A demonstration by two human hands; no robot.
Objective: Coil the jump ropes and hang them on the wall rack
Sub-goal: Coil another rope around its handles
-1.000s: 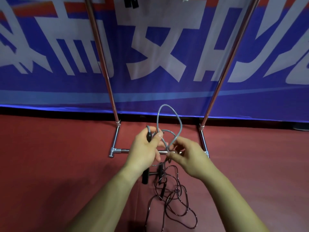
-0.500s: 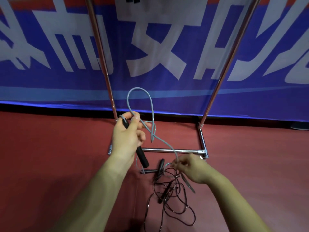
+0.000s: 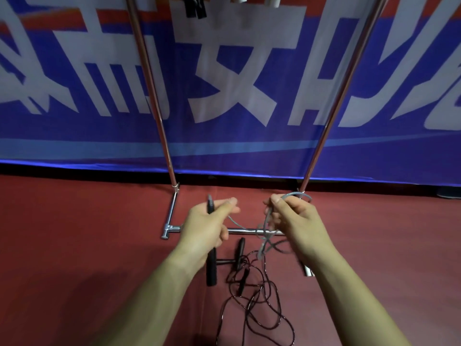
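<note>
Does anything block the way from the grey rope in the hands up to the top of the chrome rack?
Nothing visible does. The thin grey jump rope, held by the right hand, faces open space between the uprights of the chrome rack. The top bar is out of frame; black items hang at the top edge.

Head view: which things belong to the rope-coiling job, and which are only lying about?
Job: left hand, gripping the black handle; right hand, holding the grey rope; black rope, loose below the hands; rack.
Not the job: banner; floor.
</note>
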